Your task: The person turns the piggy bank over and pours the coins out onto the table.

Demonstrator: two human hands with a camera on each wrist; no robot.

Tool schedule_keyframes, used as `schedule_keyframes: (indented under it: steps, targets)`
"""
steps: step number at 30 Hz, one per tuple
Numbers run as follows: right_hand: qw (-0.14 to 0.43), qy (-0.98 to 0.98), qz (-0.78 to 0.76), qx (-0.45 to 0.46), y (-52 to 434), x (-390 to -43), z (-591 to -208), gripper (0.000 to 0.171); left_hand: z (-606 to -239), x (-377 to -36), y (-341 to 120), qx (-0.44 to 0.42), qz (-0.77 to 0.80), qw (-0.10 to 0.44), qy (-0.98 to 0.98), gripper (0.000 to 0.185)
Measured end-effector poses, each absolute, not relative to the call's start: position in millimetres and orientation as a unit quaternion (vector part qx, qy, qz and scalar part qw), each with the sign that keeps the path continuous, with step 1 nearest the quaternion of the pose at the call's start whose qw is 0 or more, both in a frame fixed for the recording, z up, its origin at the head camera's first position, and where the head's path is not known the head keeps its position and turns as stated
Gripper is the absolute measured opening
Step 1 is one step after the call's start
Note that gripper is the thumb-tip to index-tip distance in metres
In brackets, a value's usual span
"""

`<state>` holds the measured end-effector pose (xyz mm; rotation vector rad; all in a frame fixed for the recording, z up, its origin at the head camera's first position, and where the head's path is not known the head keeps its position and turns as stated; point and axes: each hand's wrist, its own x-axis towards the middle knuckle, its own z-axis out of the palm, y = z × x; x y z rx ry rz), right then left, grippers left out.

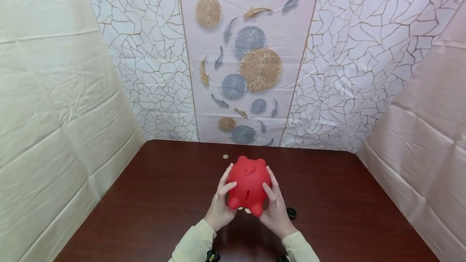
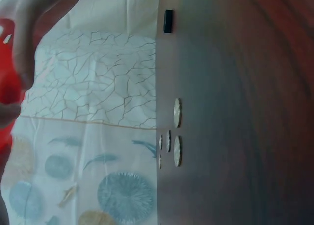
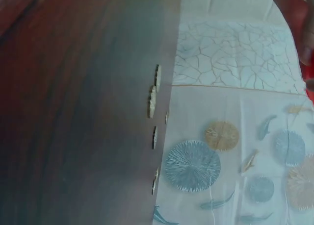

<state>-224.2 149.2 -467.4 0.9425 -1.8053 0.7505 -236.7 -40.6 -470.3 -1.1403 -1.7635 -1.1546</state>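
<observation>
Both hands hold a red piggy bank [image 1: 249,184] just above the dark wooden table [image 1: 153,197], its underside with a slot turned toward me. My left hand [image 1: 221,201] grips its left side, thumb across the body. My right hand [image 1: 275,205] grips the right side the same way. Several coins [image 1: 244,210] lie on the table under the bank; they also show in the left wrist view as coins [image 2: 175,132] and in the right wrist view as coins [image 3: 153,100]. The red bank [image 2: 6,83] edges into the left wrist view.
A lone coin [image 1: 225,157] lies near the table's far edge. A small black round object [image 1: 291,213] rests right of my right hand, seen as a black piece [image 2: 168,21] in the left wrist view. Patterned cloth backdrops [image 1: 255,60] enclose the table on three sides.
</observation>
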Motion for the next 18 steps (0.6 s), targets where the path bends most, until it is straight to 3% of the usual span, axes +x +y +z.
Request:
schedule_keyframes:
  steps: [7,12,18]
  targets:
    - [0.46,-0.729,0.319,0.395,148.5,-225.8,-466.9,0.067,-471.5,-238.4,-41.0,-0.441,-0.439,0.373,-0.689,0.105]
    - [0.367,-0.759,0.384,0.377,157.4,-226.4,-468.3,0.074,-476.2,-241.5,-45.4,-0.4,-0.5,0.257,-0.724,0.103]
    - [0.303,-0.811,0.385,0.32,160.9,-220.7,-469.5,0.102,-483.3,-242.8,-49.6,-0.337,-0.568,0.135,-0.739,0.105]
